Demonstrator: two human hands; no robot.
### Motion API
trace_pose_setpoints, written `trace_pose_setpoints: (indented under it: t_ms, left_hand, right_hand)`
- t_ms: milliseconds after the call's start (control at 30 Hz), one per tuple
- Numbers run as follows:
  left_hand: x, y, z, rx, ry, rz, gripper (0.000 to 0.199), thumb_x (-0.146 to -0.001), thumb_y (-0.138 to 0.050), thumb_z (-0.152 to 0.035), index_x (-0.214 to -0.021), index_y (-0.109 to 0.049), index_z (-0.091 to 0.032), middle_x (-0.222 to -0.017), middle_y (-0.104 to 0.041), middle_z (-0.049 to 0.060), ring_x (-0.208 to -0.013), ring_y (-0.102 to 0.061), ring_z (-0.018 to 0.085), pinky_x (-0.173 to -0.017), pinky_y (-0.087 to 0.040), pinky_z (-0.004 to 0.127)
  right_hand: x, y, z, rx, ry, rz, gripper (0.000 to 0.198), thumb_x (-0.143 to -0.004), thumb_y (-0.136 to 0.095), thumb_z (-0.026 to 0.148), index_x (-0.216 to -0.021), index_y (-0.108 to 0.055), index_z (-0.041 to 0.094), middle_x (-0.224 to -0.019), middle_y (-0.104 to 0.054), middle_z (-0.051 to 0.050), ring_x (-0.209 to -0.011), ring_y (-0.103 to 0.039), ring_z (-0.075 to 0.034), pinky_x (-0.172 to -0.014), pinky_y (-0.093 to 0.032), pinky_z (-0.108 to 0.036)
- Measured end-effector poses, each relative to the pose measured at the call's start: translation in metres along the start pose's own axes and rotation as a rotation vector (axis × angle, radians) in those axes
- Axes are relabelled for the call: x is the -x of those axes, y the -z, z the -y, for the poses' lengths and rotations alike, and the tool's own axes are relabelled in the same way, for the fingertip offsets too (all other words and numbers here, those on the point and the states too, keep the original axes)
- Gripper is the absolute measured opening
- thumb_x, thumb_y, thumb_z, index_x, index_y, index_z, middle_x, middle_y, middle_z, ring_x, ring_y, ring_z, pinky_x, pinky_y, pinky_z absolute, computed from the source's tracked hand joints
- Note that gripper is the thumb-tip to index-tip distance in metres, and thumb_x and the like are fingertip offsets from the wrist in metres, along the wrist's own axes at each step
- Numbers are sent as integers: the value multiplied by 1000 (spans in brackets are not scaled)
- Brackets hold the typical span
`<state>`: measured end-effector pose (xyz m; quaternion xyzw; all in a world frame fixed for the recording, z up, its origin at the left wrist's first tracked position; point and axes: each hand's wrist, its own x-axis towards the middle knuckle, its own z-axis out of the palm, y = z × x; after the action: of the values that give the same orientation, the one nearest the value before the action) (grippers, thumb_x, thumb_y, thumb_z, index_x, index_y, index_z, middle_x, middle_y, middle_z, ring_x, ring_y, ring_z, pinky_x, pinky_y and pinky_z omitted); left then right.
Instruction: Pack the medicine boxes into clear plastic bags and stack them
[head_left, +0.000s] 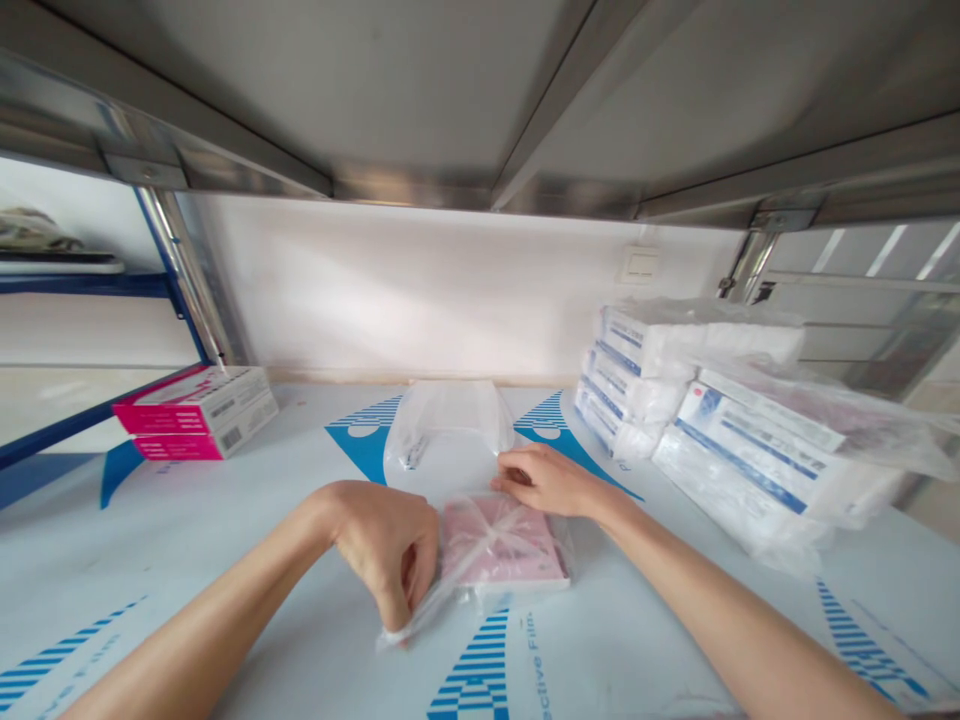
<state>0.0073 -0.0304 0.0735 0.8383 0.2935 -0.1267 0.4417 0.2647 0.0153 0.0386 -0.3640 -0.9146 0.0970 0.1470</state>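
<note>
A flat pink box or packet [517, 548] lies inside a clear plastic bag [480, 530] on the film-covered shelf, in the middle of the view. My left hand [390, 550] is closed at the bag's near left, pinching a gathered corner of the plastic and pulling it taut. At the far edge of the pink packet, my right hand [540, 478] has its fingers curled together on the bag's plastic; its fingertips are partly hidden. Just beyond my hands lies another clear plastic bag [450, 420], flat against the back of the shelf.
Two stacked pink-and-white boxes [199, 412] stand at the left. White plastic-wrapped packs [630, 370] with blue stripes are piled at the right, another wrapped pack [757, 450] in front. A metal shelf [420, 100] hangs low overhead. Metal posts [187, 270] flank the back wall.
</note>
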Motion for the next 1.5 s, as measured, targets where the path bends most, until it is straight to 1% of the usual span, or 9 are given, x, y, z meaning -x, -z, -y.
trace_pose_setpoints:
  t_ms: [167,367,600,767,867,933,1000,1233,1500]
  left_hand:
    - [11,10,-6,45,-51,-130,6,-61,-69,-18,-60,-63,-18,-56,-57,-5,-54,-49,10,-52,-37,22]
    - [-1,7,-11,-11,-188,-328,13,-64,-56,-13,-58,-46,-18,-59,-37,-6,-58,-36,9,-53,-30,24]
    - [-9,3,-13,-84,-22,-236,10,-63,-58,-14,-57,-52,-19,-54,-42,-5,-52,-39,10,-45,-25,24]
    - [-6,3,-9,-95,-19,-234,10,-65,-59,-15,-56,-57,-18,-53,-48,-5,-53,-44,9,-49,-32,22]
    - [-4,8,-1,-4,-11,-173,9,-70,-63,-21,-62,-66,-18,-59,-61,-3,-58,-54,10,-56,-40,22]
    - [-3,12,4,69,-50,-158,8,-73,-65,-24,-70,-71,-18,-65,-67,-2,-64,-60,12,-61,-44,23]
    - [-1,16,8,167,-120,-160,11,-75,-68,-27,-74,-74,-18,-69,-70,0,-67,-62,13,-64,-46,23]
    - [8,19,5,429,-333,-85,21,-87,-68,-37,-85,-79,-19,-78,-76,4,-74,-69,17,-74,-52,27]
    - [-11,15,-23,429,-372,-159,23,-88,-68,-39,-84,-79,-19,-81,-76,6,-78,-67,18,-77,-50,28]
  right_hand:
    - [9,10,27,-173,132,-47,29,-94,-63,36,-121,-65,24,-120,-68,-7,-116,-58,-22,-100,-45,-38]
    - [15,-14,40,-222,240,-49,23,-99,-56,22,-109,-76,27,-108,-73,-5,-102,-65,-19,-94,-49,-38]
    - [18,-20,34,-232,231,-67,28,-101,-53,32,-120,-73,27,-117,-73,-8,-109,-62,-21,-98,-48,-42]
    - [22,-10,36,-302,173,42,35,-104,-47,36,-133,-65,31,-122,-72,-4,-109,-58,-21,-100,-45,-44]
    - [28,-2,38,-331,170,128,57,-89,-68,49,-141,-58,28,-133,-67,-5,-116,-55,-25,-105,-42,-46]
    - [35,0,39,-299,159,142,81,-70,-84,50,-142,-56,25,-136,-64,-7,-122,-54,-28,-109,-40,-47]
    - [44,-1,42,-261,107,103,87,-63,-87,46,-141,-55,25,-135,-63,-8,-125,-53,-29,-110,-38,-48]
    - [78,2,51,-178,-10,-110,69,-64,-81,28,-130,-59,27,-124,-66,-4,-116,-58,-25,-107,-41,-44]
    - [123,24,58,-194,10,-59,75,-70,-75,22,-141,-52,25,-134,-63,-6,-121,-56,-26,-111,-39,-47]
